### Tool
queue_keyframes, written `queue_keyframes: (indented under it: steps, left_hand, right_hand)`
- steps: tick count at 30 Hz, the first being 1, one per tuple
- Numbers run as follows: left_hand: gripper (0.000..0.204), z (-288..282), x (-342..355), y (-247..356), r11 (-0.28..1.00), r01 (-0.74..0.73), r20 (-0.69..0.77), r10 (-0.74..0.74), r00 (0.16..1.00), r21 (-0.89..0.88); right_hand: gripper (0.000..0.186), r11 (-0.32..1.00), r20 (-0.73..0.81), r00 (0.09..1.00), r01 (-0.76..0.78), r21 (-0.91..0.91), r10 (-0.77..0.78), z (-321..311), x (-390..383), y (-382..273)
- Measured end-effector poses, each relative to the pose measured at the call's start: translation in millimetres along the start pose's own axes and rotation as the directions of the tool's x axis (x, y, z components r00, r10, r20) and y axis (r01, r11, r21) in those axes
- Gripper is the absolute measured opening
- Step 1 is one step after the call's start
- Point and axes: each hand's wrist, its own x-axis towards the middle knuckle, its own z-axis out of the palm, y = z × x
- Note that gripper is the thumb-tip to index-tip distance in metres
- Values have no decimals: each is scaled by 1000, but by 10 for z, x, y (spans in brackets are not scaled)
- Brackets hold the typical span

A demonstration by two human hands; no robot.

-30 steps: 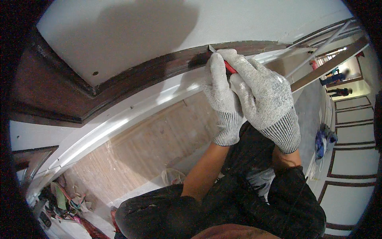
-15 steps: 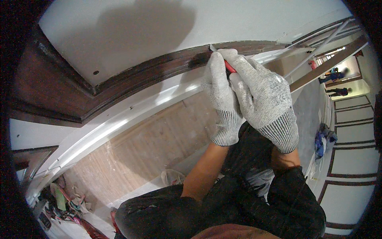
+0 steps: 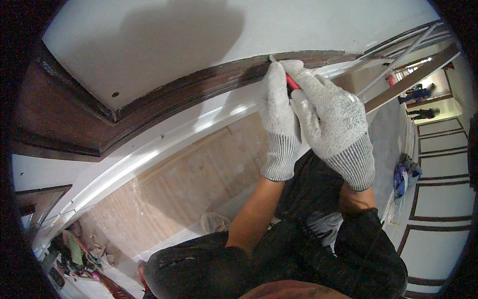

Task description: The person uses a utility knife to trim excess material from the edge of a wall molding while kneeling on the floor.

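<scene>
Both my hands wear grey-white knitted gloves and are close together at the wall. My right hand (image 3: 333, 112) is closed around a slim red-and-black-handled tool with a flat metal blade (image 3: 292, 82). Pressed along its left side is my left hand (image 3: 276, 99), with fingers closed near the blade end. The pale tip meets the upper edge of a dark brown wooden moulding (image 3: 239, 70), where it borders the white wall panel (image 3: 298, 30). Gloved fingers hide much of the handle, so its exact kind is not plain.
Below the moulding runs a white baseboard (image 3: 164, 134) above dusty wood flooring (image 3: 194, 174). Cords and rags (image 3: 84, 254) lie at lower left. A brown board (image 3: 413, 79) slants at right; a blue bundle (image 3: 401, 179) and two people stand farther off.
Both hands and the tool have slid slightly right along the moulding's upper edge. The grip looks the same.
</scene>
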Motion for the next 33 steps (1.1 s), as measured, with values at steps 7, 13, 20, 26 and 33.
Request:
queue_keyframes:
  steps: [7, 13, 20, 26, 33]
  left_hand:
    - [41, 57, -8, -14, 1000, 16, -35, -15, 999, 16]
    - [39, 53, -4, -17, 1000, -30, -34, 30, 999, -2]
    - [39, 63, -8, -26, 1000, 4, -42, -5, 999, -29]
    - [40, 85, -32, 2, 998, 22, -36, -24, 999, -58]
    - [43, 110, -45, 24, 997, -43, -31, 45, 998, 68]
  right_hand:
    - [38, 995, 27, 998, -54, 90, 52, -51, 33, -27]
    - [37, 999, 21, 999, -27, 40, 27, -41, 24, 22]
    - [37, 1000, 5, 1000, -13, 26, 13, -40, 10, 33]
    - [37, 998, -4, 1000, -7, 56, 7, -59, 12, -1]
    - [35, 998, -33, 998, 48, 31, -47, -28, -2, 33]
